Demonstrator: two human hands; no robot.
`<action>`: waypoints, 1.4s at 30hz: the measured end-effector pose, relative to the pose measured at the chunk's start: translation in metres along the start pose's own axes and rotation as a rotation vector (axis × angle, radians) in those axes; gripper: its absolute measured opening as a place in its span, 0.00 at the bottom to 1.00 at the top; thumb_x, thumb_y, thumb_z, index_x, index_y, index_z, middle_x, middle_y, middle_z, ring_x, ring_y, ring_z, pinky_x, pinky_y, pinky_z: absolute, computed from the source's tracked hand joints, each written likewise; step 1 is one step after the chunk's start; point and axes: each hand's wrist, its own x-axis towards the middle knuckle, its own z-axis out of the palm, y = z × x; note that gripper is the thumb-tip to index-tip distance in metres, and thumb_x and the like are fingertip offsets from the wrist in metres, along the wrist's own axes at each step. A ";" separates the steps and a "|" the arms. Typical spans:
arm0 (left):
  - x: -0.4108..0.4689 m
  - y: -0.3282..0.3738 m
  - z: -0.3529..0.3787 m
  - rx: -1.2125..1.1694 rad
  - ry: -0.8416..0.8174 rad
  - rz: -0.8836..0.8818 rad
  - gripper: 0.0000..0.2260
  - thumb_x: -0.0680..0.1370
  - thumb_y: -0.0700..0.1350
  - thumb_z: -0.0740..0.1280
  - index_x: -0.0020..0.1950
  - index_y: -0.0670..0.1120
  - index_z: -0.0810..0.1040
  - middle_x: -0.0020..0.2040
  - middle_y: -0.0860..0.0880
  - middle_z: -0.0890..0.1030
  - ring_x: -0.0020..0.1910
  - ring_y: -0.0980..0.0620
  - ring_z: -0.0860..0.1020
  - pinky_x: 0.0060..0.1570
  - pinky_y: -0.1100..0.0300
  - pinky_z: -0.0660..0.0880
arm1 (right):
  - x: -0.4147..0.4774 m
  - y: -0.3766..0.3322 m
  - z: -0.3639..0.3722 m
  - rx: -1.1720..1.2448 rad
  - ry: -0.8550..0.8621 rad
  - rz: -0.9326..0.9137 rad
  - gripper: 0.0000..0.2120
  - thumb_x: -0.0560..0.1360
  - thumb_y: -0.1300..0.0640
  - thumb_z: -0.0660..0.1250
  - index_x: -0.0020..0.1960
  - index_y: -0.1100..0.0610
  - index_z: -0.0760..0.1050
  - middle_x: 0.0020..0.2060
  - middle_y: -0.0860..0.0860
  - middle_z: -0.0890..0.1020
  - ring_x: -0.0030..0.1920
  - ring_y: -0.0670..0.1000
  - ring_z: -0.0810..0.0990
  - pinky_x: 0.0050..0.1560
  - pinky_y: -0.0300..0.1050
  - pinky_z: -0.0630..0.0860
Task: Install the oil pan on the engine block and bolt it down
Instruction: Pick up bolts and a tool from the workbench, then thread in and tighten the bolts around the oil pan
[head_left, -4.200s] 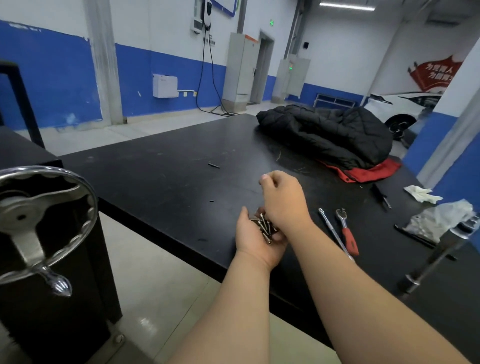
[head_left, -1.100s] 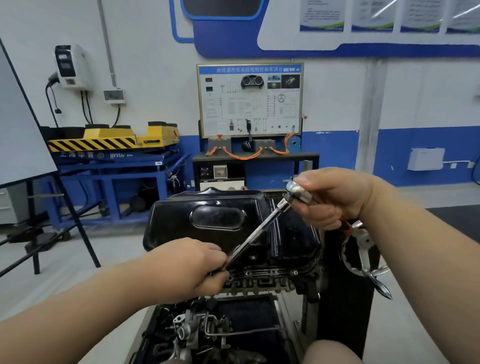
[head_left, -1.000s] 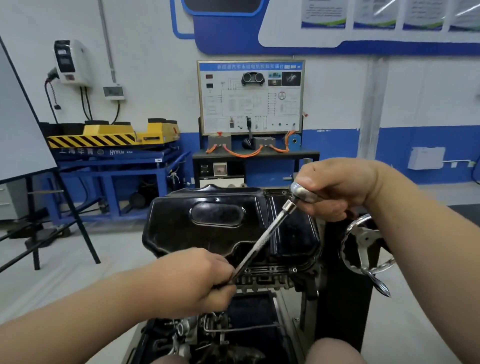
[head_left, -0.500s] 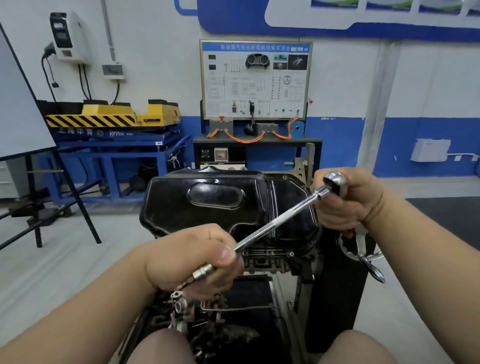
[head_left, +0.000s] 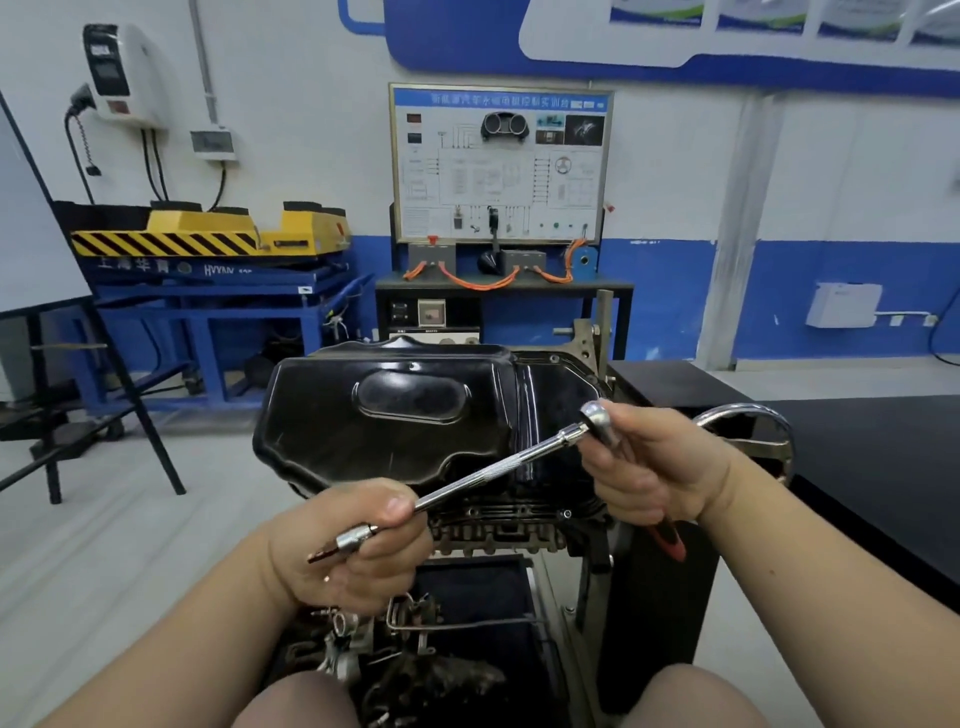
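Head camera: black oil pan (head_left: 410, 421) sits on the engine block (head_left: 498, 530), just behind both hands. Left hand (head_left: 353, 551) grips the lower end of a long extension bar (head_left: 483, 475); right hand (head_left: 654, 467) is closed around the red-handled ratchet (head_left: 596, 415) at its upper end.

Blue lift stand (head_left: 171, 267): white "上海华育", Latin letters beside blurred. Training board (head_left: 498, 166) header: Chinese, unreadable.

The oil pan (head_left: 395, 415) sits on the engine block (head_left: 498, 530).
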 end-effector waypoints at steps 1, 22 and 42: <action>-0.005 0.005 -0.002 0.074 0.067 -0.030 0.17 0.79 0.47 0.62 0.32 0.43 0.66 0.27 0.48 0.64 0.21 0.56 0.59 0.19 0.66 0.54 | 0.000 0.005 0.000 0.037 0.034 0.026 0.18 0.78 0.45 0.63 0.41 0.59 0.76 0.23 0.48 0.74 0.20 0.44 0.70 0.21 0.36 0.66; 0.003 -0.067 -0.014 -0.341 -0.097 0.200 0.15 0.82 0.51 0.54 0.37 0.46 0.65 0.30 0.51 0.63 0.23 0.57 0.57 0.21 0.68 0.56 | 0.021 0.014 0.037 -0.160 0.455 0.027 0.22 0.78 0.44 0.53 0.53 0.59 0.78 0.29 0.55 0.77 0.19 0.47 0.68 0.23 0.40 0.70; 0.055 -0.114 -0.033 -0.680 1.213 0.226 0.17 0.80 0.55 0.57 0.34 0.47 0.67 0.24 0.52 0.64 0.16 0.58 0.58 0.15 0.74 0.52 | 0.016 0.035 0.089 -0.679 1.092 -0.119 0.02 0.73 0.58 0.68 0.44 0.52 0.76 0.26 0.48 0.76 0.23 0.45 0.72 0.28 0.43 0.75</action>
